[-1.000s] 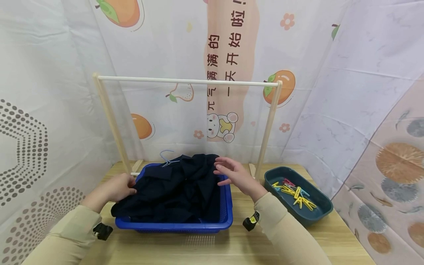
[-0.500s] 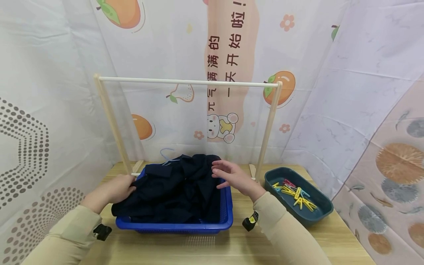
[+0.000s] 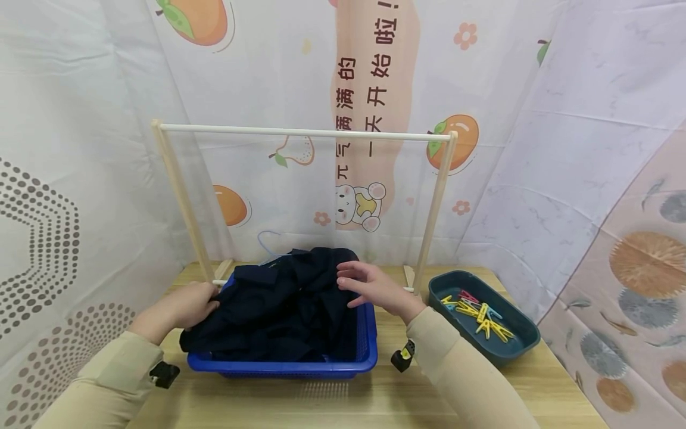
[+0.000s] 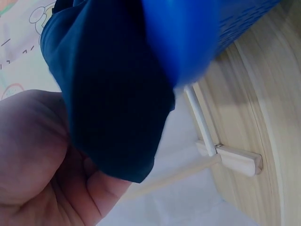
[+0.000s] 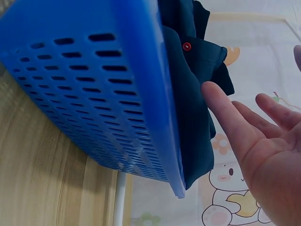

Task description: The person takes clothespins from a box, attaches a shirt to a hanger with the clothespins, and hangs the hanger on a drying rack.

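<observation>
A dark navy garment [image 3: 284, 304] lies heaped in a blue plastic basket [image 3: 289, 366], spilling over its left rim. A red button [image 5: 187, 46] shows on a band of its cloth in the right wrist view. My left hand [image 3: 189, 307] grips a fold of the cloth at the left, thumb on one side and fingers on the other. The thin hook of a light-coloured hanger [image 3: 259, 241] sticks up behind the garment, its lower part hidden. My right hand [image 3: 377, 289] is beside the heap's right side, fingers extended, holding nothing; its index fingertip is at the cloth.
A wooden rack with a white rail [image 3: 305, 131] stands behind the basket. At the right, a dark green tub [image 3: 527, 342] holds several clothespins [image 3: 479, 313]. Everything stands on a wooden table [image 3: 407, 393] enclosed by patterned curtains [image 3: 278, 71].
My right hand has moved slightly left, closer over the garment. The hanger hook has risen a little behind the cloth. My left hand keeps its grip, almost unmoved.
</observation>
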Available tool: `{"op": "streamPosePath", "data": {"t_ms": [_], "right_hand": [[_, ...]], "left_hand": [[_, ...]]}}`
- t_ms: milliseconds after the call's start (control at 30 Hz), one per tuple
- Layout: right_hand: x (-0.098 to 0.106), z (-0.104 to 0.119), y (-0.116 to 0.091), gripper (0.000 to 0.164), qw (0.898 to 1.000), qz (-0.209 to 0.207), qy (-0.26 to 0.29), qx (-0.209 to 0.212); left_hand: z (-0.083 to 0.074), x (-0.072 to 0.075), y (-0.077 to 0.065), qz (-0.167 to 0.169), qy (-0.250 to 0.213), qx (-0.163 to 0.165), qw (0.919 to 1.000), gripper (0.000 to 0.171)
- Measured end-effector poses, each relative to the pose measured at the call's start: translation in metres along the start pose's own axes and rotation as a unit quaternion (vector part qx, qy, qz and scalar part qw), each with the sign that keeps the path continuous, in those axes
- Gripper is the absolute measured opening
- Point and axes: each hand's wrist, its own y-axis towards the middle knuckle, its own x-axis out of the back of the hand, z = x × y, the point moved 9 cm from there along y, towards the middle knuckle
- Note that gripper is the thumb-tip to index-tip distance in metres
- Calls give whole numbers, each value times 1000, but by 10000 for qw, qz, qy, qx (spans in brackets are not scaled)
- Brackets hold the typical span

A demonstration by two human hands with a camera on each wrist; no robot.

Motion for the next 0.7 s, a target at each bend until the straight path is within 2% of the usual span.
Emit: {"op": "streamPosePath", "data": {"t_ms": [267,433,533,700], "right_hand": [[-3,-7,5,48,9999,54,-87,-117],[-4,-7,7,47,9998,41,-189,-105],[-4,-5,7,47,9997,17,-212,-94],[-3,-1,7,48,9997,23,-240,-38]], "left_hand": [[7,3,2,-251,-115,-7,9996,14],[8,10,2,-602,-98,-157,9980,11],[6,17,1,-899,137,-306,9954,13],[2,26,-1,-1401,679,-505,9865,22]]}}
